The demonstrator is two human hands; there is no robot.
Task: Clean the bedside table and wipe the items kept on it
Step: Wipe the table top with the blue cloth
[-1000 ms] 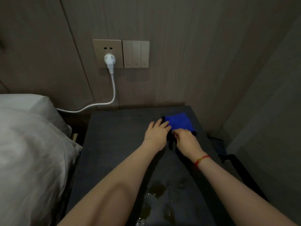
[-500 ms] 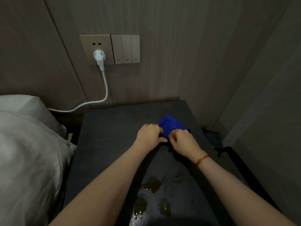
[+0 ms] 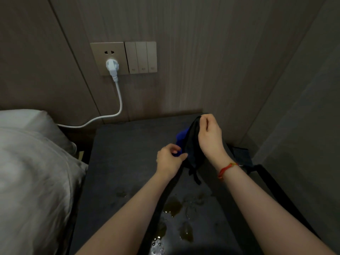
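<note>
A blue cloth (image 3: 190, 144), dark on the side facing me, hangs above the dark bedside table (image 3: 125, 162). My right hand (image 3: 209, 135) pinches its top corner and holds it up near the table's back right. My left hand (image 3: 170, 159) pinches its lower left edge just above the table top. A short dark tag of the cloth dangles below. Wet brownish spill patches (image 3: 173, 207) with shiny droplets lie on the near part of the table top, between my forearms.
A white plug (image 3: 112, 67) sits in the wall socket, its cable running down left behind the white pillow and bedding (image 3: 33, 172). A three-way switch panel (image 3: 141, 57) is beside it. A dark strap or frame (image 3: 265, 173) lies right of the table by the wall.
The cloth lay flat on the table under both hands; now my right hand has lifted one corner up and back, and my left hand holds the lower edge, so it hangs open.
</note>
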